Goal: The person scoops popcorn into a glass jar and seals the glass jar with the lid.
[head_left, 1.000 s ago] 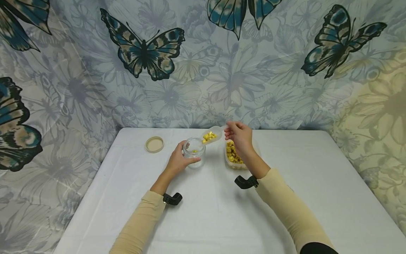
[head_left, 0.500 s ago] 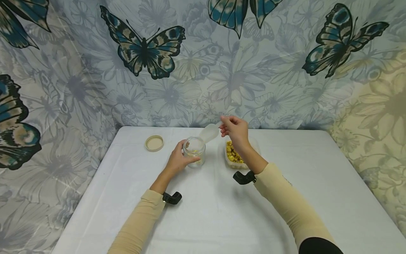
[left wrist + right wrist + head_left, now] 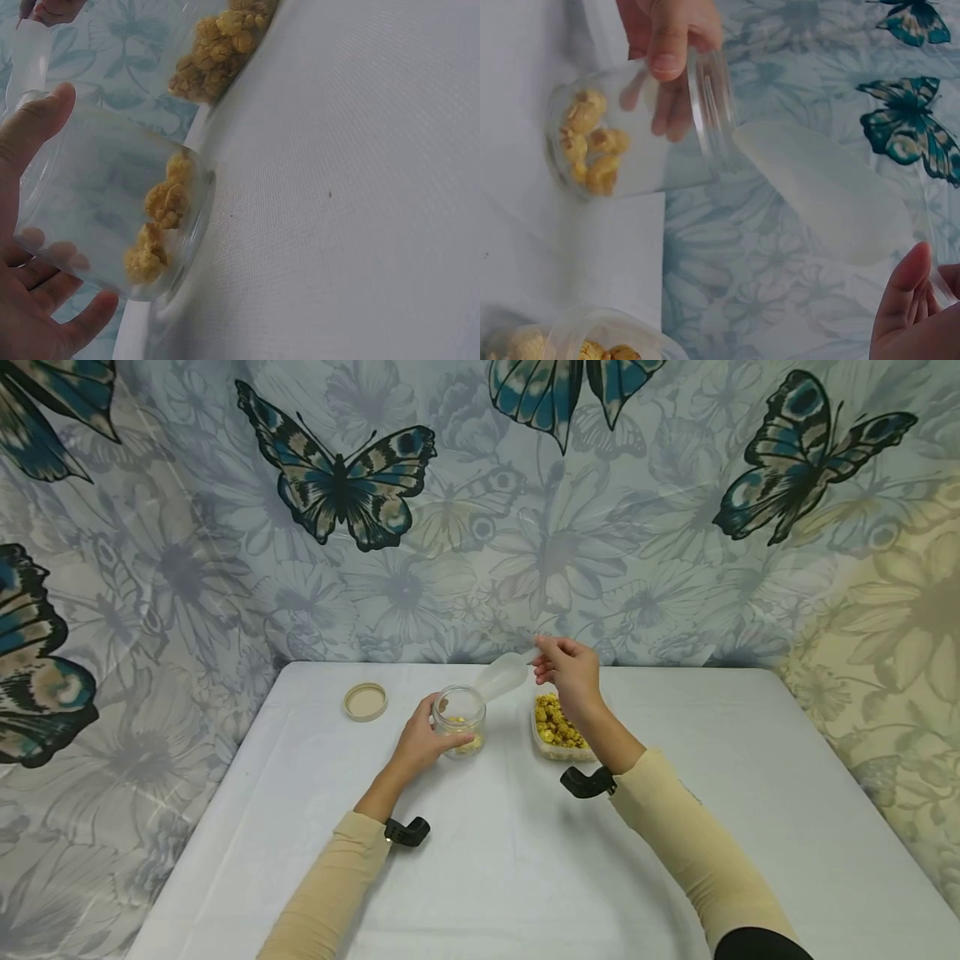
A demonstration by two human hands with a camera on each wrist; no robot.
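Observation:
My left hand (image 3: pixel 423 739) grips a clear glass jar (image 3: pixel 105 195) standing upright on the table, thumb on the near side and fingers behind. Several pieces of yellow popcorn (image 3: pixel 585 142) lie on the jar's bottom. With its thumb and fingers my right hand (image 3: pixel 572 677) pinches the handle of a translucent white scoop (image 3: pixel 829 195). The scoop's bowl slants down to the jar's mouth, its tip right at the rim, and no popcorn shows in it. Below the right hand is a clear plastic tub (image 3: pixel 558 753) of popcorn, partly hidden by the hand and wrist.
A round gold-coloured lid (image 3: pixel 365 702) lies on the white table (image 3: pixel 480 877), left of the jar. A cloth backdrop (image 3: pixel 480 568) printed with butterflies and flowers hangs right behind the table's far edge. Each wrist wears a black camera strap (image 3: pixel 407 832).
Popcorn has gone from the scoop into the jar, where pieces now sit at the bottom. The right hand rose and tipped the scoop, then shifted slightly right. The left hand stayed put.

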